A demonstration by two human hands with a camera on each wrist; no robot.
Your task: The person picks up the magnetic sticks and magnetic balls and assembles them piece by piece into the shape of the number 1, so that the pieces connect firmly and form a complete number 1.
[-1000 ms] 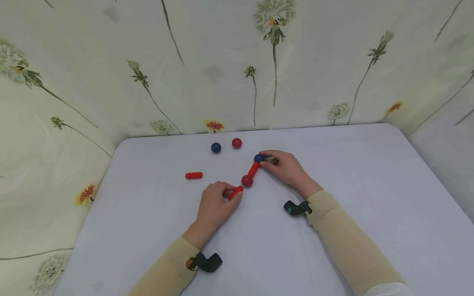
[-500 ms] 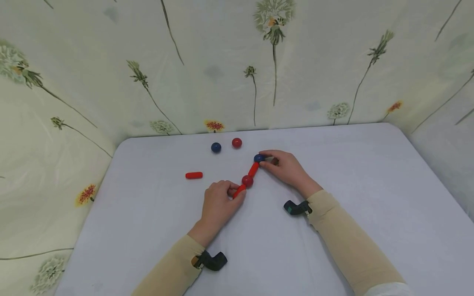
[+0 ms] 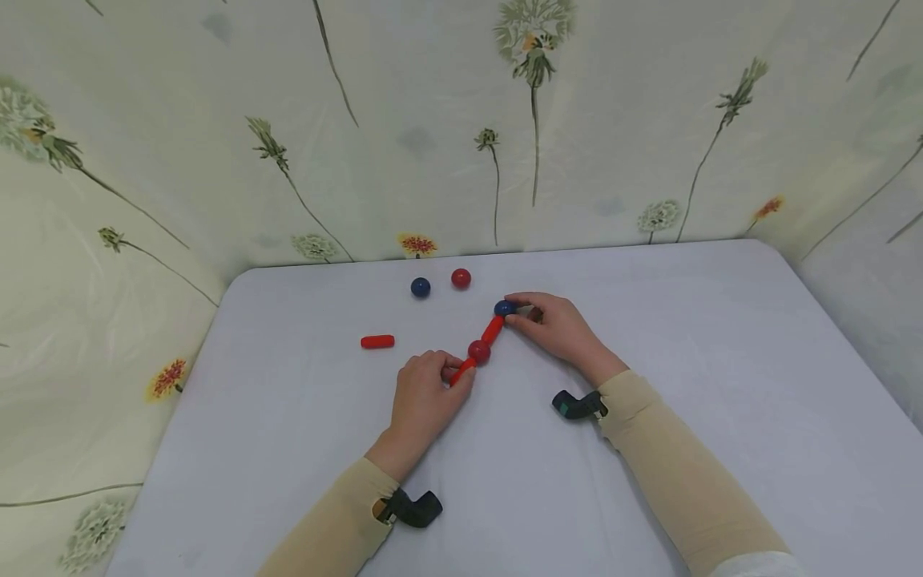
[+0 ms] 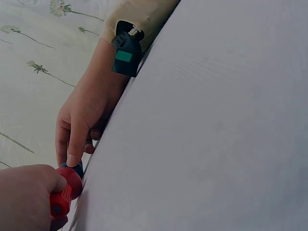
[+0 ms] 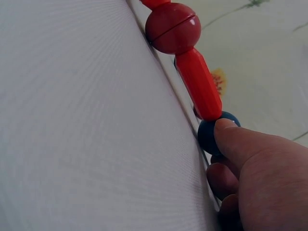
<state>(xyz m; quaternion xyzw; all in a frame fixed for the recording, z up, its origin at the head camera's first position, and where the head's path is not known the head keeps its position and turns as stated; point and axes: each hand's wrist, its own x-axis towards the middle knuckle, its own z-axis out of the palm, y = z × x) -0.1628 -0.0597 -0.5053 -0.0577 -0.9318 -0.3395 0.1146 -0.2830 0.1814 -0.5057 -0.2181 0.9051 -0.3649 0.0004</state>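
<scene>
A chain of pieces lies slantwise between the hands. At its far end the right hand (image 3: 558,327) pinches a blue ball (image 5: 208,137) between thumb and fingers. From that ball a red faceted rod (image 5: 198,84) runs to a glossy red ball (image 3: 479,352), which has a seam around it in the right wrist view. The left hand (image 3: 425,397) pinches a second red rod (image 4: 60,202), whose far end meets the red ball. Fingers cover part of this rod, and its near end shows a dark round spot in the left wrist view.
On the white-covered table (image 3: 692,336), a loose red rod (image 3: 378,342) lies left of the hands. Farther back sit another blue ball (image 3: 421,287) and another red ball (image 3: 461,278). A flower-printed cloth (image 3: 404,160) rises behind the table's back edge.
My left hand has moved slightly right and brought its red rod from just short of the red ball to touching it. The red ball has since shifted slightly left. The right hand stays put.
</scene>
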